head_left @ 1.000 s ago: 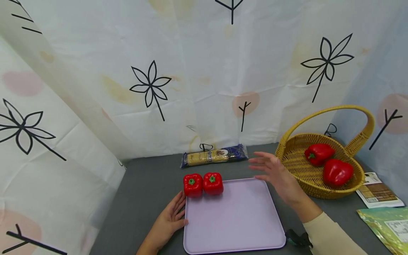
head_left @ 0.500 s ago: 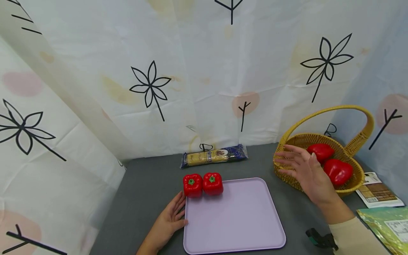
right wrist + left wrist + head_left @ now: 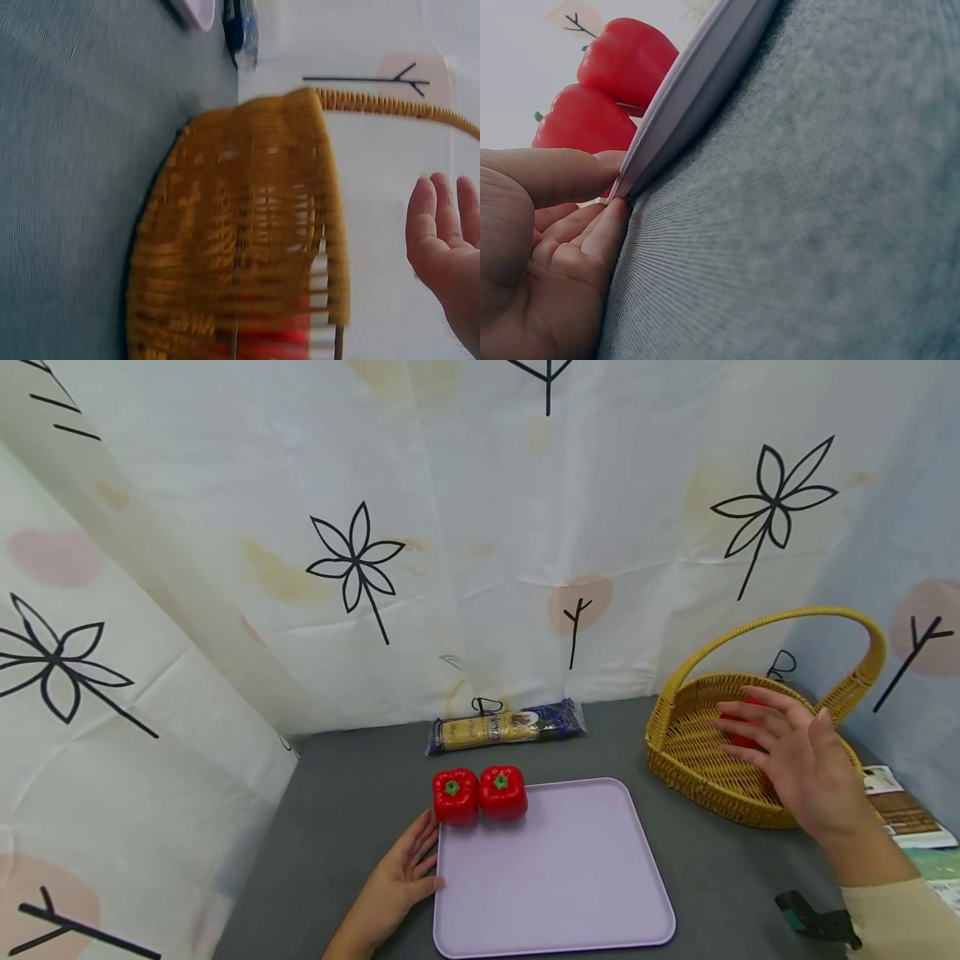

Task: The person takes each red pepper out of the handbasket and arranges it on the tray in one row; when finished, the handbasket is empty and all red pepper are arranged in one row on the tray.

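Along the left edge of a lilac tray (image 3: 555,877) lies my left hand (image 3: 390,877). In the left wrist view its thumb (image 3: 570,172) is on the rim and its fingertips meet the rim from below, so the edge is pinched. Two red bell peppers (image 3: 455,797) (image 3: 503,792) sit side by side at the tray's far left corner. My right hand (image 3: 813,768) is over the right part of a yellow wicker basket (image 3: 697,760), fingers spread and nothing held. A red bell pepper (image 3: 742,731) in the basket is partly hidden behind that hand.
A blue and yellow pasta packet (image 3: 506,727) lies behind the tray by the patterned curtain. The basket's tall handle (image 3: 780,617) arches over it. Right of the basket are a brown and white packet (image 3: 907,810) and a green packet (image 3: 941,864), both partly covered by the right arm.
My right hand has moved right, from beyond the tray's far right corner to over the basket. It now covers much of the peppers there. The left hand, tray and its two peppers stay put.
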Action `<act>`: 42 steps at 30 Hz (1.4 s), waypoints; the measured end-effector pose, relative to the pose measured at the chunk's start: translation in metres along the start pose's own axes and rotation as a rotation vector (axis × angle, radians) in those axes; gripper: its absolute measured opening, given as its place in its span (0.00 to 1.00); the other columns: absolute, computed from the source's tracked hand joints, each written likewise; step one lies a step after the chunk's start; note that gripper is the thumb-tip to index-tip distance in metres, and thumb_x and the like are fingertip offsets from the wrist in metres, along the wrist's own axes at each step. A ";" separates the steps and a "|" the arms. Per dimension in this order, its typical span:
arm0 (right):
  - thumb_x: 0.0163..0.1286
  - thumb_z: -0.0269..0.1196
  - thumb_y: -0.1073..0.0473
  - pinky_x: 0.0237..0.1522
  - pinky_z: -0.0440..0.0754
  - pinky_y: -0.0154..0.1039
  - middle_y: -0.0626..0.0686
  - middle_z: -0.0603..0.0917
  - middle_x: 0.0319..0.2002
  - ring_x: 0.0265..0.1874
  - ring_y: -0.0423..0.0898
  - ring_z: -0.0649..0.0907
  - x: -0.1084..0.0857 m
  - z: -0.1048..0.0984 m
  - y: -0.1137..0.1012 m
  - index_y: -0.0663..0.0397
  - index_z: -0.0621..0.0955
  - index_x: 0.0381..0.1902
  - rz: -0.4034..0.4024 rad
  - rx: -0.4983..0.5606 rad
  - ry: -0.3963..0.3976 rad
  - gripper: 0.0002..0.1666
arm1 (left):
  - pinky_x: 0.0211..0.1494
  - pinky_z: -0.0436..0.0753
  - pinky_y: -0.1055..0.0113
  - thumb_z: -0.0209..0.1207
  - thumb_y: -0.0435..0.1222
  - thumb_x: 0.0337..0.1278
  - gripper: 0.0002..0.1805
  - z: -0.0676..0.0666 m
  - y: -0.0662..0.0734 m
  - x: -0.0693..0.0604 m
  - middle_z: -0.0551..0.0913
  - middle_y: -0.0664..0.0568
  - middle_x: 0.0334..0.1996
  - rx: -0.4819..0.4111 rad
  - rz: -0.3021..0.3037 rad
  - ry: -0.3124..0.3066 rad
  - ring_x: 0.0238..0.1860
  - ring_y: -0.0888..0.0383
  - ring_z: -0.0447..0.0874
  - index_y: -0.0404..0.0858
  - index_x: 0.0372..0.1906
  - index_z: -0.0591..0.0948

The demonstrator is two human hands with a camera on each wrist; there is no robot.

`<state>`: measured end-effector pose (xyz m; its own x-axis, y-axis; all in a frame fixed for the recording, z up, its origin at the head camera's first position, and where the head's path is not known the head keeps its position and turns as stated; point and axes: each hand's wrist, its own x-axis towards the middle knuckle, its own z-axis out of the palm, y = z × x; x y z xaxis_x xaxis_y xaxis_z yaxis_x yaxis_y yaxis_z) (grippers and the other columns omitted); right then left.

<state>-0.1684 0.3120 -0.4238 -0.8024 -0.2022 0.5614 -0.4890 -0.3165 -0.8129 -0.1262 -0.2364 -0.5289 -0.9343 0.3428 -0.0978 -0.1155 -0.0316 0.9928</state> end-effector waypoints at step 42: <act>0.82 0.63 0.39 0.58 0.68 0.86 0.89 0.48 0.75 0.72 0.89 0.54 -0.003 -0.057 0.001 0.82 0.40 0.81 0.698 -0.932 0.262 0.65 | 0.77 0.68 0.64 0.68 0.16 0.61 0.58 0.001 0.001 0.000 0.47 0.37 0.87 0.000 -0.003 0.005 0.86 0.41 0.45 0.30 0.88 0.45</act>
<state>-0.1858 0.3649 -0.4348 -0.9860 0.1665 -0.0070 0.1074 0.6029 -0.7905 -0.1262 -0.2358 -0.5279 -0.9355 0.3384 -0.1013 -0.1185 -0.0304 0.9925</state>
